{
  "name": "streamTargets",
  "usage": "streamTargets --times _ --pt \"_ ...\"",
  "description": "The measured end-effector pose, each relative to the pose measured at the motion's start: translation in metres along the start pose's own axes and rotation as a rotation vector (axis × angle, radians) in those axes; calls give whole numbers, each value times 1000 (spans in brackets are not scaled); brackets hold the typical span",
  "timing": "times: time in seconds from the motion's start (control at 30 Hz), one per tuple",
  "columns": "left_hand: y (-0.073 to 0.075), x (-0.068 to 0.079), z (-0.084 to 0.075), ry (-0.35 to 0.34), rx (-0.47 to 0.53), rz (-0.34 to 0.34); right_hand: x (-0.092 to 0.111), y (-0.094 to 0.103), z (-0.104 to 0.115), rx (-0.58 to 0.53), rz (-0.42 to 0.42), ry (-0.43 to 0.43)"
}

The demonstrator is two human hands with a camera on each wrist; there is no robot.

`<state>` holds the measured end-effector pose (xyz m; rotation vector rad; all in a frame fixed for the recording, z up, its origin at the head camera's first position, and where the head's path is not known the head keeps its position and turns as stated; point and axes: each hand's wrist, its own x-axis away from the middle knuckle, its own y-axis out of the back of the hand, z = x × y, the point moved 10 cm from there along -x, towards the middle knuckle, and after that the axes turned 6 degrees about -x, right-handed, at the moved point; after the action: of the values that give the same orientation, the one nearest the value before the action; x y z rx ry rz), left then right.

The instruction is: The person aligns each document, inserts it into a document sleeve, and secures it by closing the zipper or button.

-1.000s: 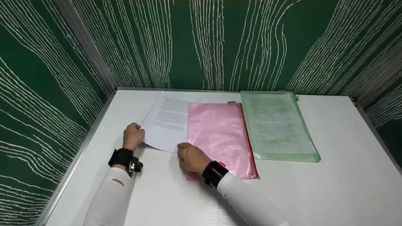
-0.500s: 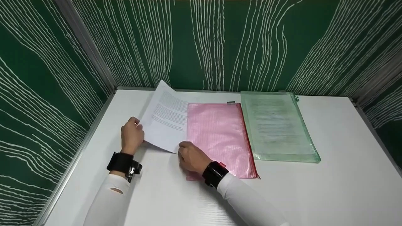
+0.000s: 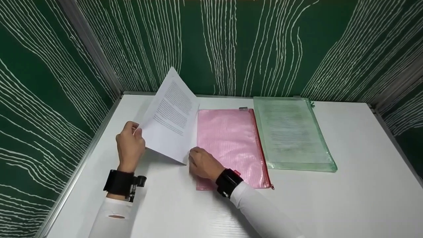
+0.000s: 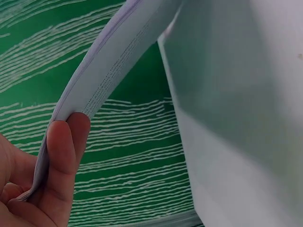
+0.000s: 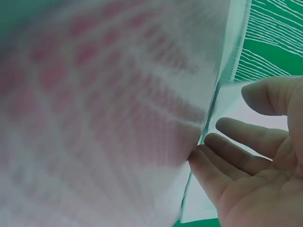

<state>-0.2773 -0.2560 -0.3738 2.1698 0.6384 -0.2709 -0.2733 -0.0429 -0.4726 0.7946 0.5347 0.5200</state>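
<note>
My left hand [image 3: 130, 147] grips the left edge of some printed white paper sheets [image 3: 168, 122]. They stand tilted up off the table, with their far corner against the green wall. In the left wrist view the sheets [image 4: 94, 80] bend as a thin stack between the thumb and fingers. My right hand [image 3: 205, 164] is over the left edge of a pink zip pouch [image 3: 228, 138], close to the sheets' lower right corner. The right wrist view shows its thumb apart and fingers [image 5: 246, 142] loosely bent, one fingertip right at the edge of the pouch.
A green zip pouch [image 3: 294, 132] with printed paper inside lies right of the pink one. The white table [image 3: 330, 201] ends at green walls [image 3: 251, 46] with wavy white lines. A metal frame edge [image 3: 79, 165] runs along the left side.
My left hand has drawn back toward the lower left, and the sheets have risen from lying almost flat to standing tilted. The right hand has barely moved.
</note>
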Motion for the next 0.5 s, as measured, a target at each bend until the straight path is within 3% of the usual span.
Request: streamTargets --times 0.23,0.5 --pt "23 10 -8 -26 53 -70 -1 9 -17 -260 13 -135" --pt "25 22 -10 14 180 -66 7 25 -50 -726 -102 -370"
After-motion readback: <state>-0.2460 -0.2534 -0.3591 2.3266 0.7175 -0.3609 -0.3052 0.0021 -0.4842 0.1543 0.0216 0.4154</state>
